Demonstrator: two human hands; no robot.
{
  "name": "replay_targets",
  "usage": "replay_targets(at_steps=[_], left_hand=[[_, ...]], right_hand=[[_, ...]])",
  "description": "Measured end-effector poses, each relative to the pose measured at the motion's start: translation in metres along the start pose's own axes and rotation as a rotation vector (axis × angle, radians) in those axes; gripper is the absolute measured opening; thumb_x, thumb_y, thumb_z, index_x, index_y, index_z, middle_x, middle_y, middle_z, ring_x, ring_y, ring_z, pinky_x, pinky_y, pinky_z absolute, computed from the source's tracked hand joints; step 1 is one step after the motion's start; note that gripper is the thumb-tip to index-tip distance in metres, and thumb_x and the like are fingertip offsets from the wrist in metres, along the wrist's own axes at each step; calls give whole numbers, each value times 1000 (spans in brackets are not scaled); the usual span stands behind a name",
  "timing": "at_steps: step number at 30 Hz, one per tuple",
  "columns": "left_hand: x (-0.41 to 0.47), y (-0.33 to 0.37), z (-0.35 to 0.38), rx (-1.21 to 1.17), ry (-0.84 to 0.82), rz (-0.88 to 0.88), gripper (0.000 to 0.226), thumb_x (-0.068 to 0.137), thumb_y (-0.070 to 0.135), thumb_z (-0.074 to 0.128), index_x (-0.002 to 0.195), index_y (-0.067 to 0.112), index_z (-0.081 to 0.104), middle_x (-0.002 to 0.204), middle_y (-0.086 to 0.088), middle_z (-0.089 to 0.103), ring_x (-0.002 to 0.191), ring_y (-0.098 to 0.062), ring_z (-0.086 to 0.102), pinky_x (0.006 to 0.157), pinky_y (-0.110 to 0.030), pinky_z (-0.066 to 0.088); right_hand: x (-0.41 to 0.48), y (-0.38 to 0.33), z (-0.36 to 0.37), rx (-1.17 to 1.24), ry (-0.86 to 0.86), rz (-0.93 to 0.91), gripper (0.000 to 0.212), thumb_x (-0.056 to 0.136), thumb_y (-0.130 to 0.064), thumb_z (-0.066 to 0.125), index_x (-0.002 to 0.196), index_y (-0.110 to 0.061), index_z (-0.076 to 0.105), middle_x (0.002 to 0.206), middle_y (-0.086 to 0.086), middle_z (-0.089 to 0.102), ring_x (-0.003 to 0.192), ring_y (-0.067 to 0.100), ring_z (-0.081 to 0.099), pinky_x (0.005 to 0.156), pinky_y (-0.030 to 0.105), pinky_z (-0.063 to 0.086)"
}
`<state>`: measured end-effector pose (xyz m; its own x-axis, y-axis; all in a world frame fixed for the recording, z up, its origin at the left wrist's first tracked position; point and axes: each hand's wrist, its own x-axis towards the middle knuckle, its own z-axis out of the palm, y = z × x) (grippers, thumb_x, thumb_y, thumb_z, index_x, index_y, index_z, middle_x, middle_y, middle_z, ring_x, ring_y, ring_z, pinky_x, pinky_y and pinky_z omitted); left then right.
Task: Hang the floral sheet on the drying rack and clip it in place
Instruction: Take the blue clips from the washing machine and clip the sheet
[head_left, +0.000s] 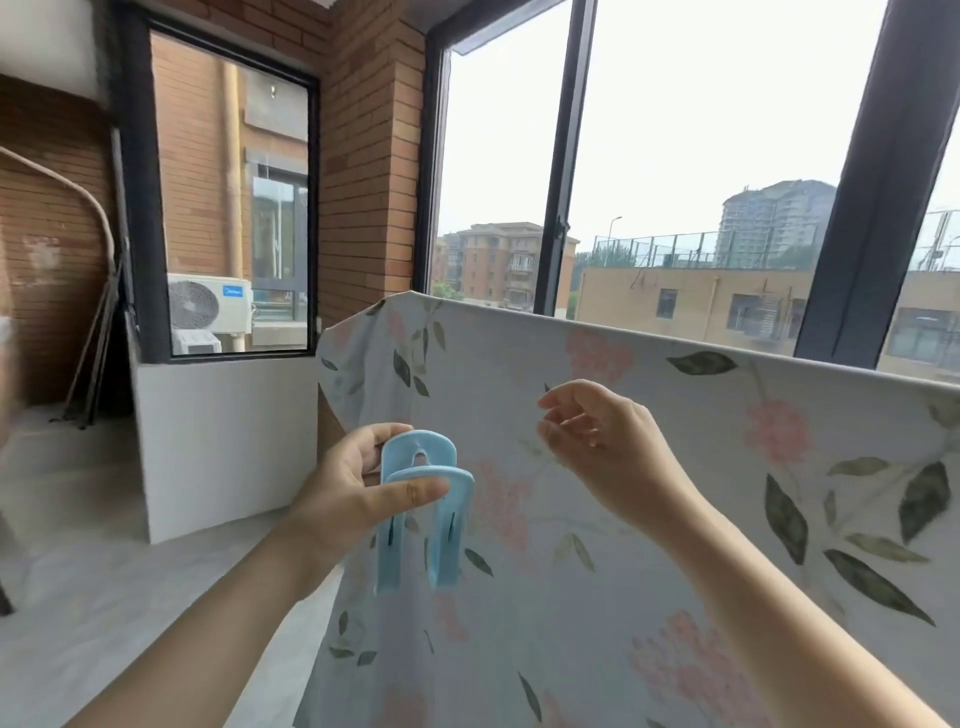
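Observation:
The floral sheet (649, 493), pale with pink flowers and green leaves, hangs over a rail that runs from centre to right; the rack itself is hidden under the cloth. My left hand (353, 493) grips a large light-blue plastic clip (423, 509) by its top, thumb across the front, jaws pointing down, in front of the sheet's left part. To the right of the clip, my right hand (597, 441) hovers in front of the sheet below its top edge, fingers loosely curled and holding nothing.
A low white wall (223, 441) stands left of the sheet under a dark-framed window (228, 208). Large windows (675, 156) lie behind the sheet. Poles (98, 343) lean in the left corner. Grey floor (104, 597) stretches at lower left.

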<state>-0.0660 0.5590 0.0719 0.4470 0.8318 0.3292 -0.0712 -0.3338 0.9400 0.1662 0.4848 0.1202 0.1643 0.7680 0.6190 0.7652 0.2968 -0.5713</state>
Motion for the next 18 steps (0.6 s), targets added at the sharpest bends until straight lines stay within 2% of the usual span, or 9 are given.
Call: replay_targets(at_steps=[1,4,5,9,11,15,18], left_hand=[[15,-3,-7,4,4,6,99,33,64,88,120,29,55,109,2,70,102,-22,66,82,-33,57],[59,-6,-28,19,-2,21,92,38,62,87,118,29,56,110,2,70,102,-22,67,84,-35,57],[73,-7,-35,31,-2,32,92,38,62,87,118,30,56,110,2,71,102,-21,67,85,-35,56],[128,-18,-66,25,11,62,90,44,57,88,122,28,56,113,1,70,105,-22,67,91,-41,54],[155,-25,-81,21,-8,71,91,44,58,88,123,28,55,113,1,70,105,-23,67,92,-44,54],[208,-37,-105,-12,-48,112,92,44,54,88,125,27,53,113,3,70,105,-22,67,95,-46,52],[246,-42,-121,-41,-144,147,82,51,45,84,124,25,53,112,2,71,104,-22,68,94,-43,53]], right_hand=[[16,6,7,-26,7,-19,15,88,-21,65,102,-24,67,85,-12,68,75,1,63,66,16,53],[68,19,24,-103,48,-67,19,88,-21,65,106,-21,68,85,-14,68,80,-5,62,71,5,46],[84,22,30,-123,60,-78,20,88,-21,65,107,-21,68,86,-14,68,81,-4,63,73,5,46],[142,27,55,-217,99,-124,23,88,-23,64,110,-20,68,89,-10,70,87,6,66,84,24,53],[165,29,69,-275,113,-136,24,88,-24,62,111,-20,68,95,-6,70,91,8,65,82,26,51],[206,31,95,-458,150,-150,26,92,-29,59,115,-19,65,120,-3,61,102,14,60,78,22,40],[231,38,110,-636,203,-65,35,94,-32,57,123,-13,59,125,5,59,108,24,59,85,29,45]])
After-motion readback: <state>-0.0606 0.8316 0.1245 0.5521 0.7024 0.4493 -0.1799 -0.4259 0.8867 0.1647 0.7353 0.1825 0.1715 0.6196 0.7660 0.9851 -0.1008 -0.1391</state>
